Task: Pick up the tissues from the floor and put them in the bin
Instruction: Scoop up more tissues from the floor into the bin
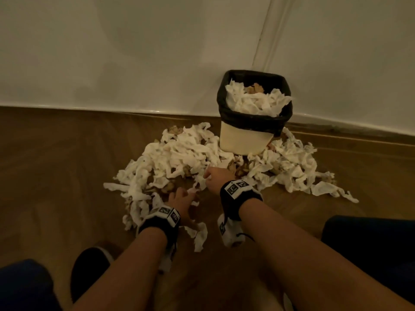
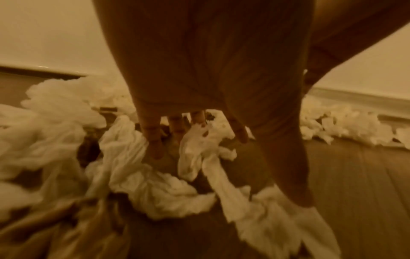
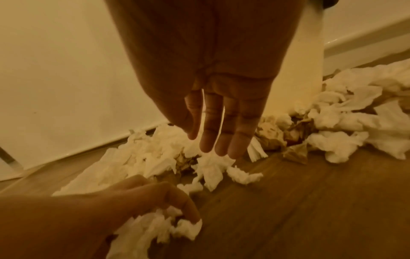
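Note:
White and brown crumpled tissues (image 1: 179,153) lie heaped on the wooden floor around a cream bin (image 1: 244,140) with a black liner, itself heaped with tissues. My left hand (image 1: 180,198) is down at the near edge of the heap. In the right wrist view its fingers (image 3: 177,201) curl round a wad of white tissue (image 3: 153,227). My right hand (image 1: 214,176) hovers just right of it, in front of the bin. Its fingers (image 3: 213,140) are straight and together, pointing down just above a tissue (image 3: 210,168), holding nothing.
The bin stands against a pale wall (image 1: 134,52) with a skirting board. More tissues (image 1: 292,167) spread to the bin's right. My dark shoe (image 1: 89,268) and blue-clad knees (image 1: 370,241) are at the bottom. Bare wood floor (image 1: 56,164) lies to the left.

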### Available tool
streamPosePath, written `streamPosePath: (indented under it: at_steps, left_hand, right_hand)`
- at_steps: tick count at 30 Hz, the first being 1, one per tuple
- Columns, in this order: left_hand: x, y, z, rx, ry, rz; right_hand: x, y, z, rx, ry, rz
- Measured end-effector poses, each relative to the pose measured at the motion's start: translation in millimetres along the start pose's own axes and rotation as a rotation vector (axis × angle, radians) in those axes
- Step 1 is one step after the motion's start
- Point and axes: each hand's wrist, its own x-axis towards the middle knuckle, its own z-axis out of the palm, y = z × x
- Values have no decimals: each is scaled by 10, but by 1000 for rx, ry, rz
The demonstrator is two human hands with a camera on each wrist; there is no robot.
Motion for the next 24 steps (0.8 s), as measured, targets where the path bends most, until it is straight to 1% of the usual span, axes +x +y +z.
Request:
streamPosePath:
  at_steps: [2, 4, 6, 9, 11, 13, 15, 18, 20, 22, 24]
  left_hand:
    - [15, -19, 132, 38, 38, 12]
    - [33, -35, 207, 27, 75, 23]
    - [48, -54, 230, -50, 86, 47]
    - [66, -104, 192, -173, 91, 94]
    - [58, -151, 130, -233, 152, 84]
    - [44, -204, 38, -304, 246, 67]
    - [22, -245, -67, -424, 337, 54]
    - [17, -268, -189, -603, 484, -1]
    - [35, -274, -241, -776, 576, -85]
    - [51, -297, -291, -986, 645, -172]
    - [69, -333, -329, -1081, 703, -226]
  right_hand:
    - [48, -9, 88, 20, -35, -5]
    - [103, -12, 151, 27, -41, -11]
    - [155, 5, 197, 25, -23, 3]
    - [220, 57, 245, 37, 52, 39]
    - [247, 103, 271, 41, 113, 54]
    - [257, 161, 291, 48, 175, 80]
    - [259, 239, 313, 68, 226, 121]
    - [254, 349, 380, 106, 234, 175]
    - [252, 389, 429, 125, 229, 207]
    - [258, 410, 479, 104, 226, 207]
    - [262, 415, 524, 50, 202, 164]
